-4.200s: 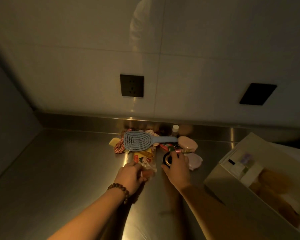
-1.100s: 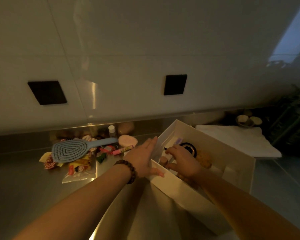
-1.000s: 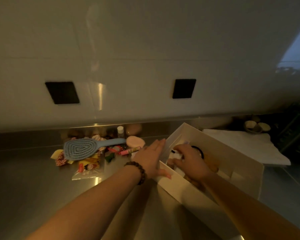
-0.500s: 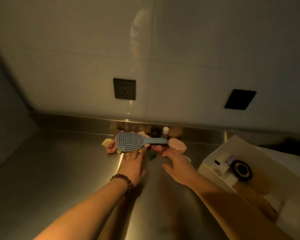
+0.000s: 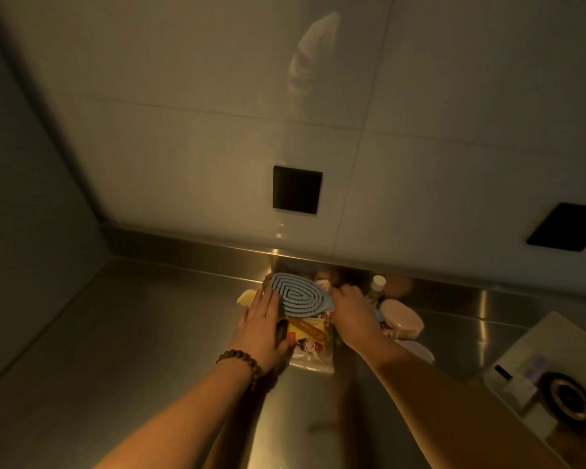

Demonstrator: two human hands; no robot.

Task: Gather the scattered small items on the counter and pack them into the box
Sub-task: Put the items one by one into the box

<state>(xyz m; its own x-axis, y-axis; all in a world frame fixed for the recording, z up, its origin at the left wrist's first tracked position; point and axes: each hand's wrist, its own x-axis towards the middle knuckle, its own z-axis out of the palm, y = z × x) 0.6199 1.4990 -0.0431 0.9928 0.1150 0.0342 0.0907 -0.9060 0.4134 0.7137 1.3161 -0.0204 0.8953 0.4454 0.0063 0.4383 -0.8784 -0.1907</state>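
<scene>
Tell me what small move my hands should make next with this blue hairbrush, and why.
Probably lift the blue hairbrush clear and carry it right to the box. The left hand and right hand already flank its head, and it lies on top of the pile, covering smaller items.

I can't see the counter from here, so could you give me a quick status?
Left hand flat against blue hairbrush; right hand over its handle end. Brush on the pile, box to the right.

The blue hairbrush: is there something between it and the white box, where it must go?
Yes. Along the counter, the pink round case and small bottle lie between the blue hairbrush and the white box. Lifted over them, nothing visible blocks it. Both hands, left hand and right hand, are at the brush.
</scene>
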